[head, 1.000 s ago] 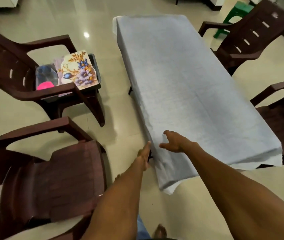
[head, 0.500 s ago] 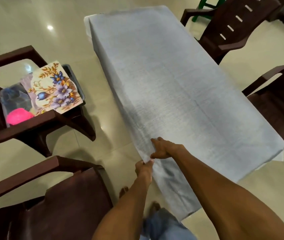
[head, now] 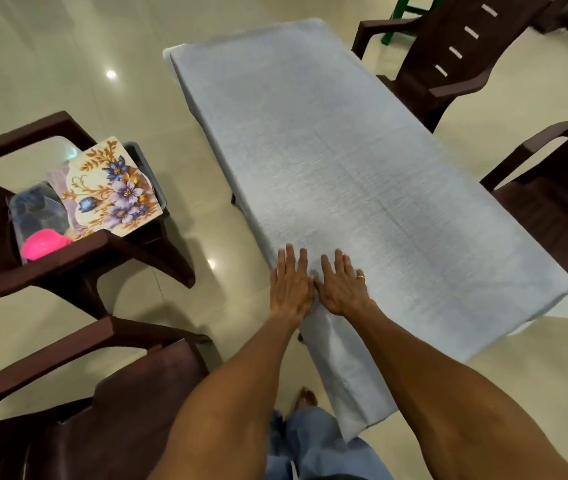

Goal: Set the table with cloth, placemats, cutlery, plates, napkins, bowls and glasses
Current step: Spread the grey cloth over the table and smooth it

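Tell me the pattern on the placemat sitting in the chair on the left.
Cream placemat with purple-blue flowers and golden-brown leaves, seen in the head view.

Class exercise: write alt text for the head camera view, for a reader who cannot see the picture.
Seen from above, a person's left hand and right hand press flat, side by side, on the near corner of a pale blue tablecloth covering a long table. Dark brown chairs surround it; one on the left holds a floral placemat and a pink item.

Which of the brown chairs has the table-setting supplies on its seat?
The chair on the left, farther from the person: its seat holds a bin with a floral placemat and a pink item. The other chairs' visible seats are bare.
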